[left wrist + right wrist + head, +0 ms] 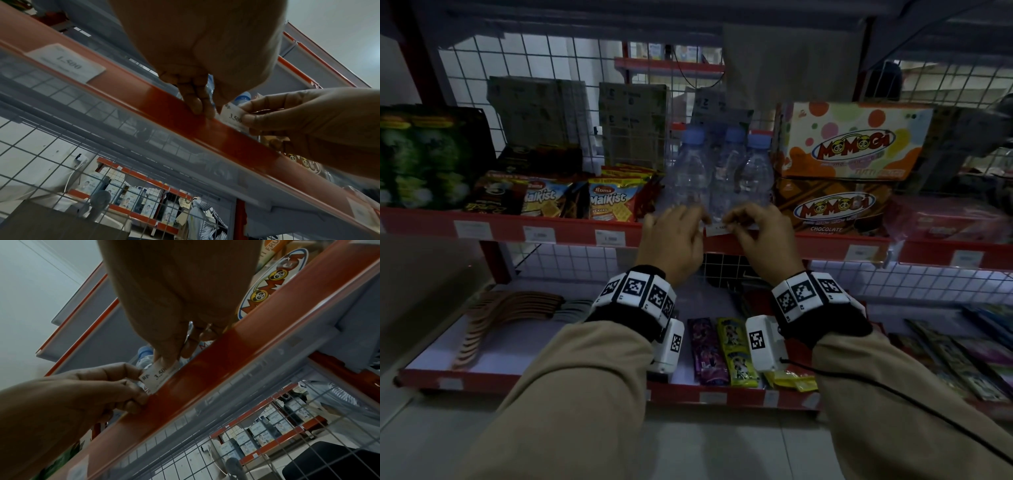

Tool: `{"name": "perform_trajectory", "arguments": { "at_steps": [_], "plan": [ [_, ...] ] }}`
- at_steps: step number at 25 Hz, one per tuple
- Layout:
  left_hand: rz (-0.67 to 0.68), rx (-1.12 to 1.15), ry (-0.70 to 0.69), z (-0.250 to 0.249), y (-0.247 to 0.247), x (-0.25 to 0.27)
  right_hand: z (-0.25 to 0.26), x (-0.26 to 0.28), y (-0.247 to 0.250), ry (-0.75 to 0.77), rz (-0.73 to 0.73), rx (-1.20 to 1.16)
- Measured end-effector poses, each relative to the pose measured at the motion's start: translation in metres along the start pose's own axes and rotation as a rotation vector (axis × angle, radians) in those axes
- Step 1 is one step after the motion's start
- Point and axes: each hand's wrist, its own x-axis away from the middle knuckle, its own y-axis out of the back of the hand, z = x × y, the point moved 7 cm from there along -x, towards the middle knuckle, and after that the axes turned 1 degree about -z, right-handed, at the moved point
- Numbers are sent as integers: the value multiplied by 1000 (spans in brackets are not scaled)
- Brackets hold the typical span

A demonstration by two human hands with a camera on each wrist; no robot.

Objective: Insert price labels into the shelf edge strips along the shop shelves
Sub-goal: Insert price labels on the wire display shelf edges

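At the centre of the head view, one white price label [717, 230] marked 3.500 sits at the top edge of the red shelf edge strip [825, 245], pinched at its right end by the right hand [760, 236]. The left hand [674, 240] pinches its left end, fingertips [196, 107] on the strip. Three water bottles [722, 178] stand directly behind; three labels [610, 237] already sit in the strip at left.

White "3.500" price label [159, 378] at red shelf edge strip's [216, 369] top lip
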Motion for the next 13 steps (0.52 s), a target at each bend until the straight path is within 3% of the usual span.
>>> {"name": "perform_trajectory", "arguments": {
  "at_steps": [3, 7, 13],
  "plan": [
    [88, -92, -2, 1, -4, 0, 3, 3, -2, 39, 6, 57],
    [89, -197, -39, -6, -3, 2, 5, 7, -2, 131, 36, 182],
    [88, -209, -28, -6, -3, -1, -2, 5, -6, 131, 180, 307]
  ]
}}
